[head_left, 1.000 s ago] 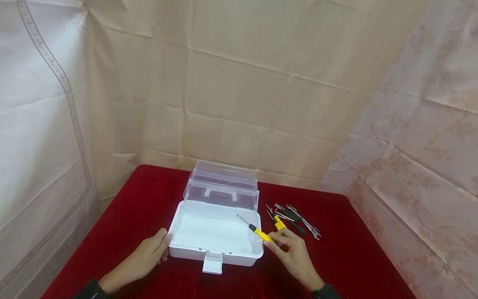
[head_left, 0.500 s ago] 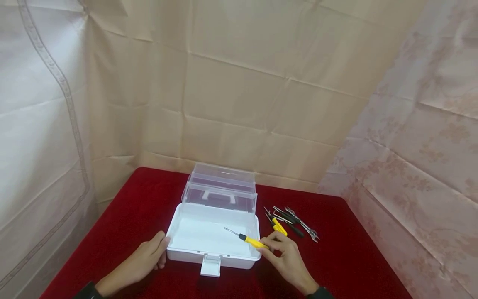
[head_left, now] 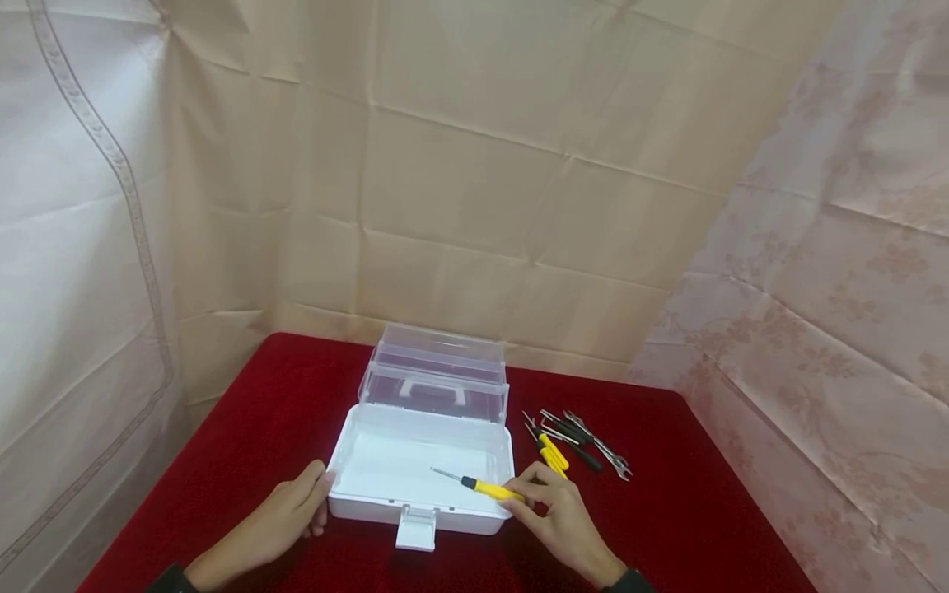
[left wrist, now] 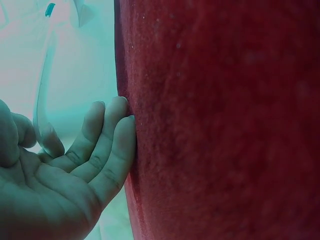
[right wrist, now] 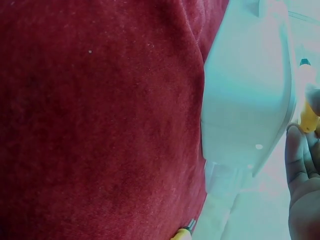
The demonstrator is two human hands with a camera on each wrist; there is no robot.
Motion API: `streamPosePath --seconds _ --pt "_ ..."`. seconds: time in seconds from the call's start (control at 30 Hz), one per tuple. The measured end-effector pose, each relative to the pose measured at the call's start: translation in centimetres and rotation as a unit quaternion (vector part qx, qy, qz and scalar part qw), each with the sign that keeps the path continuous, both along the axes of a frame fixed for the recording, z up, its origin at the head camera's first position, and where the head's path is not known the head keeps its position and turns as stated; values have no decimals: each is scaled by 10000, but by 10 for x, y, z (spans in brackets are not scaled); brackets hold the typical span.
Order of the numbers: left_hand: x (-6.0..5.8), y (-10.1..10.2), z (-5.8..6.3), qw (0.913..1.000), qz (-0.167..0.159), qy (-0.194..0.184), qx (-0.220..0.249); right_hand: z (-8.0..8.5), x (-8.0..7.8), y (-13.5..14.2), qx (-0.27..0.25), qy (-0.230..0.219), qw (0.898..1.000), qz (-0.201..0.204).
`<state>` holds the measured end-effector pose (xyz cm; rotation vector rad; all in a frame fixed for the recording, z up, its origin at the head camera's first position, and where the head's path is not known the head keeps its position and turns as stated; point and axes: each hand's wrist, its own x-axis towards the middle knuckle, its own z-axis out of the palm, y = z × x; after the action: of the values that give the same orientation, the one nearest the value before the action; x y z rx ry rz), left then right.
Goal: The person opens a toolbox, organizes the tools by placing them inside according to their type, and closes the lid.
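A white toolbox [head_left: 356,508] stands with its clear lid [head_left: 445,339] raised at the back and its front latch [head_left: 416,529] hanging down. At its left side, my left hand [head_left: 285,511] holds the rim; in the left wrist view the thumb lies by the rim and the other fingers [left wrist: 92,125] rest along the outer wall. My right hand [head_left: 559,519] is at the front right corner. Between thumb and fingers it pinches the yellow handle of a screwdriver [head_left: 495,491], whose shaft points left over the inside of the toolbox. The right wrist view shows only part of that handle [right wrist: 308,117].
Right of the toolbox lie two yellow-handled tools [head_left: 552,455], black-handled tools [head_left: 586,453] and wrenches [head_left: 611,457] in a loose group. A red cloth [head_left: 667,511] covers the table. Curtains [head_left: 474,206] hang behind and at both sides.
The right hand has carried the screwdriver left and toward me, lower over the toolbox, its shaft turning flatter. The left hand stays at the rim. The whole view has shifted slightly.
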<state>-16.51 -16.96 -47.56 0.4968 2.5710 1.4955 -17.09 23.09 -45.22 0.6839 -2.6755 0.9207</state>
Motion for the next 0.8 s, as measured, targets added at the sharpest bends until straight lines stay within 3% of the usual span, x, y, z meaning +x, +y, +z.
streamPosePath --seconds 0.6,0.8 --pt "1 2 1 9999 79 -124 -48 -1 3 -5 -52 71 9991 405" --pt "1 2 1 9998 156 -140 -33 2 3 -8 79 -22 9993 360"
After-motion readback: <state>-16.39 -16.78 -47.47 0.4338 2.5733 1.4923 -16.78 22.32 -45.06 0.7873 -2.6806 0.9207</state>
